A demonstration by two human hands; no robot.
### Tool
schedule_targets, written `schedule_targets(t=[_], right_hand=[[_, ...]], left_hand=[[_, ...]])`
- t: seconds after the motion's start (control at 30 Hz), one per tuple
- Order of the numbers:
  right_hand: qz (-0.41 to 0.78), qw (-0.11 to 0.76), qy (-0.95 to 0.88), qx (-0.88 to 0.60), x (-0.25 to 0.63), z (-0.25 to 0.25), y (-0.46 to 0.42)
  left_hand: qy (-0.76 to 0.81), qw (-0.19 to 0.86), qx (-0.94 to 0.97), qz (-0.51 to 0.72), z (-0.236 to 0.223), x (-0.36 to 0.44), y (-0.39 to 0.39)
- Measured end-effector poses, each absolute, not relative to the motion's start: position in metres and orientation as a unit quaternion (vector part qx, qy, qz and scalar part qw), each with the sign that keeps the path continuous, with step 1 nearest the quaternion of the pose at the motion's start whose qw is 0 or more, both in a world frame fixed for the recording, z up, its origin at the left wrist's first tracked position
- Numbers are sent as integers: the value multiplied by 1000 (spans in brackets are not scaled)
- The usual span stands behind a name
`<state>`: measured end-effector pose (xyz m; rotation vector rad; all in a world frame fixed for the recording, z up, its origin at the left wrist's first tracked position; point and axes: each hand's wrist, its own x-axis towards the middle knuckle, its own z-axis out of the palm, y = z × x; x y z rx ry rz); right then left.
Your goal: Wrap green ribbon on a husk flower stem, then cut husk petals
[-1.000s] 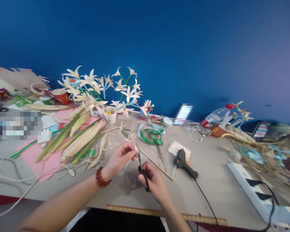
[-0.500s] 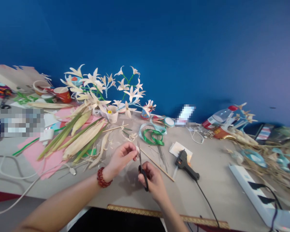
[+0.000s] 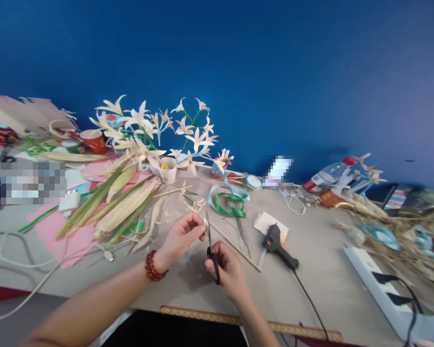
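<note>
My left hand is closed in a pinch on a small pale piece, probably husk, mostly hidden by the fingertips. My right hand grips black-handled scissors, fingers in the loops. Their blades point away from me and lie right beside the pale piece. Whether they touch it I cannot tell. Left of my hands lie corn husks, some green and some dried. Behind them stand cream husk flowers on green and light-blue stems, several in a white paper cup.
A thin wooden stick lies just beyond my right hand. Right of it is a black glue gun with its cord trailing forward. Green ribbon and wires lie ahead. A white power strip, a plastic bottle and dried husks are at the right.
The scissors' handles have shifted slightly with my right hand, and the loops look closer together. My left hand keeps its pinch in nearly the same place.
</note>
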<state>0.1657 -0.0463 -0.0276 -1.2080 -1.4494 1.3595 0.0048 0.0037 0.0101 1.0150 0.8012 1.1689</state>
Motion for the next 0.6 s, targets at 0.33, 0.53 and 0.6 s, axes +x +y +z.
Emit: schedule_targets(t=[0.33, 0.53, 0.6], right_hand=[[543, 395, -566, -478, 164, -28, -47], [544, 392, -562, -485, 165, -32, -46], [548, 391, -558, -487, 166, -32, -46]], left_hand=[[347, 646, 442, 517, 8, 5, 4], [350, 645, 445, 512, 8, 4, 5], [349, 647, 445, 511, 8, 4, 5]])
